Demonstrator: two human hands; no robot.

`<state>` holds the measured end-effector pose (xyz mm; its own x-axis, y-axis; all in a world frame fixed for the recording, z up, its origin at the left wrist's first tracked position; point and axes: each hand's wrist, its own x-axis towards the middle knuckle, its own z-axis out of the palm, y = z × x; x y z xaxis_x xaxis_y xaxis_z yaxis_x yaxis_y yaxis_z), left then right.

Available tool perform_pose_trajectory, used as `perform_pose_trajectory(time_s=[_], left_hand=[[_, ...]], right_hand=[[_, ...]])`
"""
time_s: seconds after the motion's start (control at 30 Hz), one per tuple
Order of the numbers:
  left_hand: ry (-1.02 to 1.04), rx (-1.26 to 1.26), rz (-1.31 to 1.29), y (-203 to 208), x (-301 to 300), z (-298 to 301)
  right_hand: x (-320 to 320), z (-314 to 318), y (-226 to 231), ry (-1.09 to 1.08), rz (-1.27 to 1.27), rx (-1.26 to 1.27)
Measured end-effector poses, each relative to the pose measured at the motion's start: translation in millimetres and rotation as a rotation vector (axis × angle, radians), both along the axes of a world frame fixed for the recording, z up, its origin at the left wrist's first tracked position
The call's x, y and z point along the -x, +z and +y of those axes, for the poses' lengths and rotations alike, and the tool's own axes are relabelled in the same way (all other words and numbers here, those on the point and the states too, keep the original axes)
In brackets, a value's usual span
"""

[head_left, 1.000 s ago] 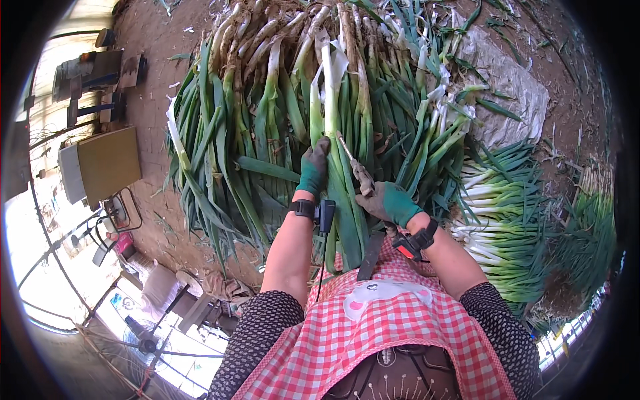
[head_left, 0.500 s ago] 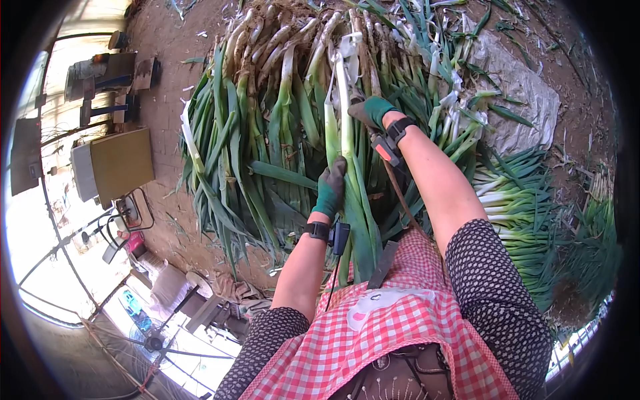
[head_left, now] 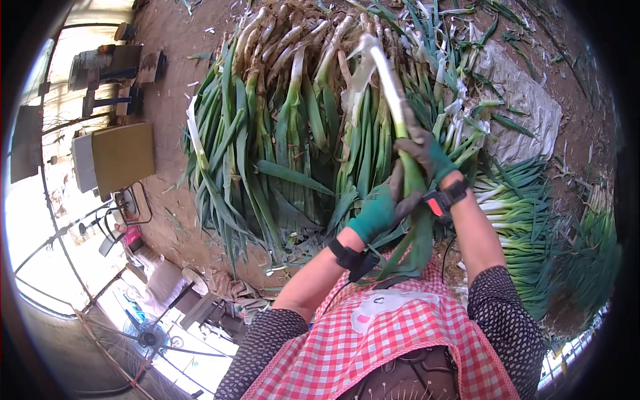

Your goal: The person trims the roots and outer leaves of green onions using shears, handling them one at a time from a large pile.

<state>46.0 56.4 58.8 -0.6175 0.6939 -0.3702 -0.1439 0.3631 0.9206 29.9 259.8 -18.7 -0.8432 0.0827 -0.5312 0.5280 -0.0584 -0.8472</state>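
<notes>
A leek with a clean white stem is held slanting before me, its root end up and away and its green leaves hanging toward my apron. My right hand, in a green and dark glove, is wrapped round it where white turns to green. Lower down, my left hand, gloved alike, closes on the green leaves. A pale strip of loose skin hangs near the root end. Beyond both hands lies a big heap of unpeeled leeks, their roots brown with soil.
On the right lies a stack of cleaned leeks, white ends toward me. A whitish sheet with leaf scraps covers soil behind it. One peeled leek rests at the heap's left edge. Farther left stand a tan board and a fan.
Both hands have moved right with the leek, which now tilts. My right hand has come down the stem, and my left hand is closer to it. Loose skin has come away from the stem.
</notes>
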Motion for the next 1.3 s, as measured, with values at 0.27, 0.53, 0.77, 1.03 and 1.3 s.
perform_pose_trajectory(time_s=[0.27, 0.53, 0.77, 1.03, 1.3], left_hand=[[0.504, 0.907, 0.832, -90.4, 153.9, -153.1], [0.236, 0.945, 0.331, -108.7, 148.8, -76.7], [0.751, -0.055, -0.596, -117.1, 72.6, -106.3], [0.521, -0.066, -0.253, -72.0, 35.1, -111.7], [0.822, -0.023, -0.539, -93.8, -2.4, -99.2]], right_hand=[[-85.9, 164.3, 112.5, -0.112, 0.190, -0.622], [-126.5, 171.3, 2.4, 0.114, -0.357, -1.018], [-60.3, -9.0, 76.0, 0.452, -0.353, -0.442], [-23.5, -91.8, 66.6, 0.761, -0.366, -0.403], [-11.5, -102.8, 66.8, 0.788, -0.321, -0.407]])
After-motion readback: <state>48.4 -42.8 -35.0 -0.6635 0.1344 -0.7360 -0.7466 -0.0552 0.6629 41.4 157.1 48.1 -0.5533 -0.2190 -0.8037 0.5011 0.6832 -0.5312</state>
